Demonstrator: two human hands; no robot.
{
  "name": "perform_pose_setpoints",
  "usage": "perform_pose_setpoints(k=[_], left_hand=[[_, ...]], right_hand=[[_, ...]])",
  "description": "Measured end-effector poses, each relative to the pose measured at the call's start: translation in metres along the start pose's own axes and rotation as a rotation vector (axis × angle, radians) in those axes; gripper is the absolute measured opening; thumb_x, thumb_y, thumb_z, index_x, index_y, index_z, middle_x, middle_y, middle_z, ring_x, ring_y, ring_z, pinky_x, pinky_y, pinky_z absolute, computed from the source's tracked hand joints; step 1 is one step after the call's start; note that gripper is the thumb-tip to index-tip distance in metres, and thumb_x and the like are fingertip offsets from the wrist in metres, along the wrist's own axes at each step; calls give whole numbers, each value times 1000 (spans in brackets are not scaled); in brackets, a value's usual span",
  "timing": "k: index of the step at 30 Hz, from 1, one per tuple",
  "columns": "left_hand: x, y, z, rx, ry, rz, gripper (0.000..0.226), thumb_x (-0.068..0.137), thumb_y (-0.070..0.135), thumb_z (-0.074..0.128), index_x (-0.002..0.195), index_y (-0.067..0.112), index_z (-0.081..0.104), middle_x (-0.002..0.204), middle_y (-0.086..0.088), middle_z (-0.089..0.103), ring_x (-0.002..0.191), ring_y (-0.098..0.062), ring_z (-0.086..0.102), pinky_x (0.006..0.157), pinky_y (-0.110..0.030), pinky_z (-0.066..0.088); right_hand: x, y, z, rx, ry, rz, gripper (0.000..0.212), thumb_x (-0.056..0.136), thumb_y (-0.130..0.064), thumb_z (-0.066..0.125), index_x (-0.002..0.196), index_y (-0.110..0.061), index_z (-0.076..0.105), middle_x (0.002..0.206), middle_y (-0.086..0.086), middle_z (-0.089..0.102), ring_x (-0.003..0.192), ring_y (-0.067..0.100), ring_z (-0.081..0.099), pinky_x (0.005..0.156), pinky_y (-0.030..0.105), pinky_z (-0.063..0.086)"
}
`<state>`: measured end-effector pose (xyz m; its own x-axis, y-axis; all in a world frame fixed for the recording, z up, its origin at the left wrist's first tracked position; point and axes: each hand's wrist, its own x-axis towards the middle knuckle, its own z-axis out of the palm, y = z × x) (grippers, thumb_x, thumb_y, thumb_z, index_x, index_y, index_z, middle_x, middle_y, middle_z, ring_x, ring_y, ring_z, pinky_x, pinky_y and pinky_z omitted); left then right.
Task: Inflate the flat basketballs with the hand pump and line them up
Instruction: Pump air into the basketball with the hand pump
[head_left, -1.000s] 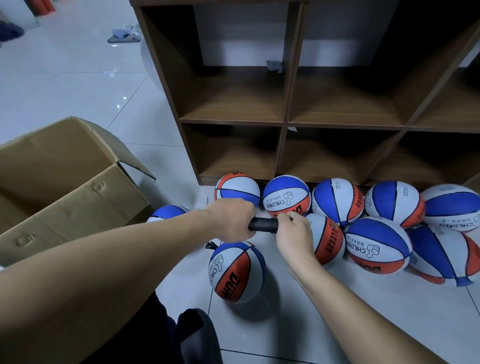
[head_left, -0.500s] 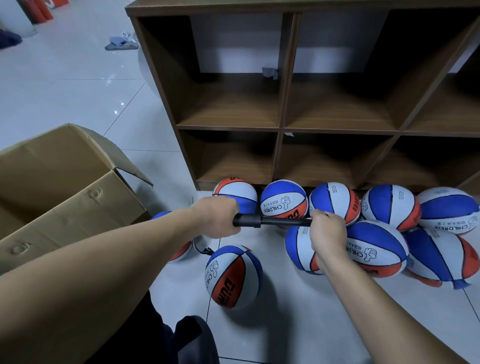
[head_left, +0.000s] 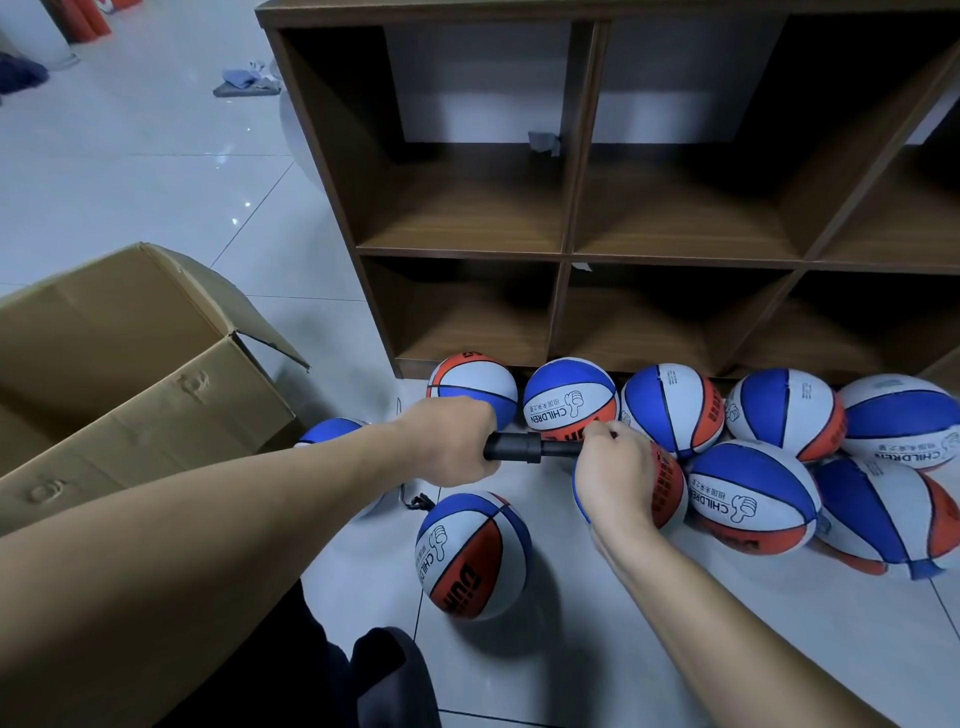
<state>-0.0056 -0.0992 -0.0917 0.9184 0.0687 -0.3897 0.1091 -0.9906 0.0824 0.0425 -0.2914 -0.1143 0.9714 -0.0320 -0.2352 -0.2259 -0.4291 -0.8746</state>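
The hand pump (head_left: 530, 448) lies level across the middle of the frame, a short stretch of its black barrel showing between the 2 hands. The left hand (head_left: 454, 441) is clenched around the barrel end; the right hand (head_left: 615, 475) grips the other end, fingers curled over what looks like the handle. A thin hose (head_left: 410, 500) drops from under the left hand toward the ball being filled (head_left: 474, 555), which sits on the floor (head_left: 597, 649) at lower centre, apart from the others. The step in hand looks like pumping this ball. The next move calls for drawing the handle out to the right while the left hand steadies the barrel. Behind, 7 balls (head_left: 753, 499) crowd against the foot of the wooden shelf (head_left: 571, 260). An open cardboard box (head_left: 130, 374) stands at the left.
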Motion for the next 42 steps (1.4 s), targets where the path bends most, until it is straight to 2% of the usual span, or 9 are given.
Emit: perform_pose_setpoints(k=[7, 13, 21, 28, 35, 38, 42], left_hand=[[-2, 10, 0, -9, 3, 14, 25, 95, 40, 60, 77, 24, 56, 69, 2, 59, 62, -20, 55, 57, -31, 45], [-1, 15, 0, -14, 3, 20, 24, 95, 40, 60, 78, 23, 60, 67, 1, 59, 61, -22, 57, 60, -34, 51], [1, 17, 0, 19, -14, 37, 22, 95, 41, 60, 86, 22, 65, 71, 1, 63, 68, -24, 65, 68, -39, 60], [8, 9, -7, -1, -39, 46, 22, 94, 35, 61, 75, 25, 56, 68, 3, 58, 59, -17, 52, 55, -30, 41], [8, -21, -12, -20, -52, -24, 26, 92, 40, 65, 76, 20, 59, 68, 1, 57, 61, -20, 52, 56, -30, 41], [7, -22, -10, -52, -53, -10, 30, 93, 43, 66, 77, 19, 59, 68, 0, 57, 61, -20, 51, 57, -31, 41], [7, -13, -10, -18, -44, -14, 29, 95, 41, 63, 75, 20, 57, 68, 0, 57, 61, -20, 51, 55, -30, 41]], right_hand=[[-10, -2, 8, 30, -49, 10, 39, 97, -12, 49, 62, -17, 36, 59, -1, 39, 60, 22, 33, 57, 38, 25], [-15, 2, 17, 11, -88, -8, 34, 100, -17, 49, 67, -13, 42, 66, 4, 49, 64, 25, 40, 60, 39, 32], [-14, 6, 20, 3, -112, -8, 36, 102, -16, 48, 67, -15, 41, 69, 3, 47, 65, 23, 39, 61, 39, 32], [6, 9, 15, 35, -237, 91, 34, 96, -19, 52, 64, -18, 41, 57, -5, 38, 63, 23, 35, 61, 37, 28], [40, 9, -23, 72, -143, 203, 20, 90, -21, 54, 75, -21, 40, 64, 4, 31, 59, 22, 26, 54, 35, 21], [51, 10, -32, 128, -136, 262, 16, 89, -20, 55, 80, -21, 42, 57, -1, 26, 53, 20, 19, 53, 33, 17], [42, 3, -28, 122, -58, 179, 27, 86, -17, 51, 70, -23, 30, 55, -5, 22, 61, 24, 20, 60, 40, 19]])
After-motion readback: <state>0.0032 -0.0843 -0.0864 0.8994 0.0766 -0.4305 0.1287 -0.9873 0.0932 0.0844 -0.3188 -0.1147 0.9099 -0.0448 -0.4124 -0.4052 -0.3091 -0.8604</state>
